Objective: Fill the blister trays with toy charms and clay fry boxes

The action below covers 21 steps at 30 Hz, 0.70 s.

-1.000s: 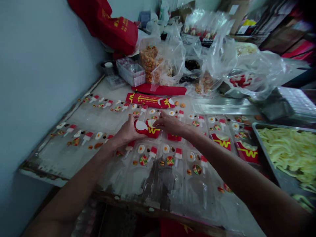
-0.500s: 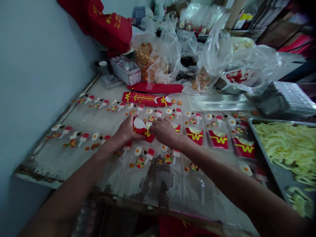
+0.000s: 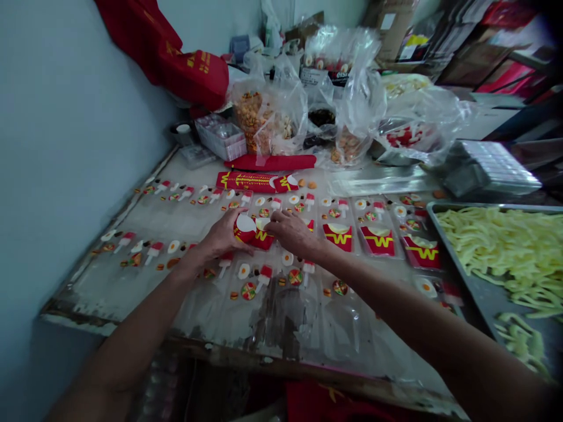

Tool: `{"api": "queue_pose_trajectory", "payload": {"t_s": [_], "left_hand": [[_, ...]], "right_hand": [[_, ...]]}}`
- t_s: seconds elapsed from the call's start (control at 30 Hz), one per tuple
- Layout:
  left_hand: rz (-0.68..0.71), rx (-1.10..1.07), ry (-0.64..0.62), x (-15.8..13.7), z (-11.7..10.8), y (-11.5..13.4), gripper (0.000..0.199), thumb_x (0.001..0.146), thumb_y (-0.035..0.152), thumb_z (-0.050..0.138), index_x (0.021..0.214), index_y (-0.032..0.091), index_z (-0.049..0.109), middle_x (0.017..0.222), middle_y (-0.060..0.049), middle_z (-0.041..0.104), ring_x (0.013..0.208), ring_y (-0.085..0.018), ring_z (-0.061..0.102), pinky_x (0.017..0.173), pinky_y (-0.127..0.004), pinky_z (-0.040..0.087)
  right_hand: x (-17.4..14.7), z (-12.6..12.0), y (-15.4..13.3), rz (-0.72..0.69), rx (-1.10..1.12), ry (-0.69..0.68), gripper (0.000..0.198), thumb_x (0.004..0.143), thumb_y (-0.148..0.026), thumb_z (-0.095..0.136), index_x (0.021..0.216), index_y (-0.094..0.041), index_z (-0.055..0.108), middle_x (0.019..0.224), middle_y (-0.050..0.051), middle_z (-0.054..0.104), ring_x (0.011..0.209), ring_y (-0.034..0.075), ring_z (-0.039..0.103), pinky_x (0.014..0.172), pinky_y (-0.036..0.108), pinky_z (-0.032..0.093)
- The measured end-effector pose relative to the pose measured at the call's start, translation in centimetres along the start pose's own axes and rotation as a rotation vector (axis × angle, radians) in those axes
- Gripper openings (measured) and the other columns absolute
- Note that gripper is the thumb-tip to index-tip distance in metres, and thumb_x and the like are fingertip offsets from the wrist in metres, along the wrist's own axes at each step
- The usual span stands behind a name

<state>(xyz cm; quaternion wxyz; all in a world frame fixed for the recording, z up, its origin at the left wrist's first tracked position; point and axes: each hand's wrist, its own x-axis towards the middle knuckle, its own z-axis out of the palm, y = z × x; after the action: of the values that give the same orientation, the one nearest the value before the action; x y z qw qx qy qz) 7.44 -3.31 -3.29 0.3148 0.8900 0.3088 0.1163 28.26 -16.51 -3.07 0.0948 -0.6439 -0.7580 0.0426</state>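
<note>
My left hand (image 3: 223, 233) is wrapped round a small stack of red fry cartons (image 3: 244, 228) with white curved tops. Beside the stack, a single red fry carton (image 3: 263, 239) with a yellow zigzag mark lies over a clear plastic tray, pale pieces showing at its top. The fingertips of my right hand (image 3: 294, 233) are pinched together at this carton's right edge. More fry cartons sit in clear trays to the right, such as one carton (image 3: 338, 237) with pale strips at its top. Small fried-egg, pizza, burger and popsicle pieces lie in the trays around.
A metal tray (image 3: 477, 293) of pale yellow strips stands at the right. A row of nested red cartons (image 3: 246, 181) lies behind my hands. Farther back are plastic bags (image 3: 290, 111) of small pieces and stacked clear boxes (image 3: 495, 167). A wall (image 3: 65, 146) borders the left.
The view has shifted slightly. The single carton's yellow mark shows more fully now, and my right fingers have moved a little to its right edge. My left hand still holds the stack.
</note>
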Motion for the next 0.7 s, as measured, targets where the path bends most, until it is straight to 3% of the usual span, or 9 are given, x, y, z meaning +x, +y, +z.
{"api": "queue_pose_trajectory", "payload": {"t_s": [0.2,0.33,0.43,0.53,0.63,0.7], "left_hand": [[0.057,0.125,-0.037,-0.1,-0.1,0.0,0.108,0.054,0.053,0.089,0.145,0.02,0.041,0.15,-0.016,0.047,0.141,-0.034,0.046,0.118,-0.048,0.037],[0.029,0.152,-0.041,0.2,0.2,-0.1,0.109,0.053,0.056,0.089,0.144,0.019,0.043,0.151,-0.017,0.047,0.141,-0.035,0.045,0.118,-0.048,0.038],[0.046,0.157,-0.065,0.4,0.1,-0.1,0.112,0.053,0.054,0.09,0.147,0.02,0.041,0.154,-0.017,0.045,0.143,-0.035,0.043,0.119,-0.047,0.036],[0.017,0.177,-0.088,0.5,-0.4,0.2,0.122,0.049,0.05,0.093,0.152,0.02,0.034,0.159,-0.018,0.039,0.147,-0.037,0.039,0.121,-0.049,0.033],[-0.042,0.221,-0.051,0.2,-1.3,1.2,0.13,0.048,0.049,0.093,0.155,0.02,0.027,0.159,-0.019,0.039,0.146,-0.037,0.041,0.12,-0.049,0.035],[-0.023,0.27,-0.009,0.1,-1.9,2.6,0.124,0.053,0.049,0.091,0.154,0.019,0.028,0.158,-0.018,0.042,0.143,-0.036,0.045,0.118,-0.048,0.038]], "right_hand": [[1.5,-0.9,0.7,-0.086,0.009,-0.027,0.023,0.101,-0.025,0.052,0.105,-0.026,0.074,0.115,0.006,0.067,0.107,0.026,0.053,0.085,0.038,0.031],[1.7,-1.4,0.2,-0.23,-0.067,-0.11,0.024,0.096,-0.011,0.051,0.098,-0.021,0.073,0.101,0.009,0.07,0.11,0.027,0.05,0.086,0.04,0.028],[1.9,-1.2,0.1,-0.247,-0.095,-0.1,0.022,0.096,-0.015,0.054,0.101,-0.021,0.074,0.11,0.011,0.069,0.113,0.028,0.049,0.086,0.04,0.029],[2.2,-0.9,0.5,-0.146,-0.031,-0.026,0.016,0.095,-0.024,0.063,0.103,-0.022,0.077,0.118,0.011,0.066,0.111,0.028,0.052,0.086,0.039,0.032],[2.1,-1.2,0.4,0.074,0.206,0.097,0.018,0.091,-0.028,0.071,0.105,-0.019,0.077,0.103,0.008,0.071,0.097,0.022,0.059,0.081,0.033,0.036],[1.6,-2.2,-0.3,0.175,0.365,0.232,0.016,0.091,-0.029,0.072,0.1,-0.017,0.077,0.095,0.006,0.072,0.089,0.018,0.06,0.078,0.029,0.038]]}}
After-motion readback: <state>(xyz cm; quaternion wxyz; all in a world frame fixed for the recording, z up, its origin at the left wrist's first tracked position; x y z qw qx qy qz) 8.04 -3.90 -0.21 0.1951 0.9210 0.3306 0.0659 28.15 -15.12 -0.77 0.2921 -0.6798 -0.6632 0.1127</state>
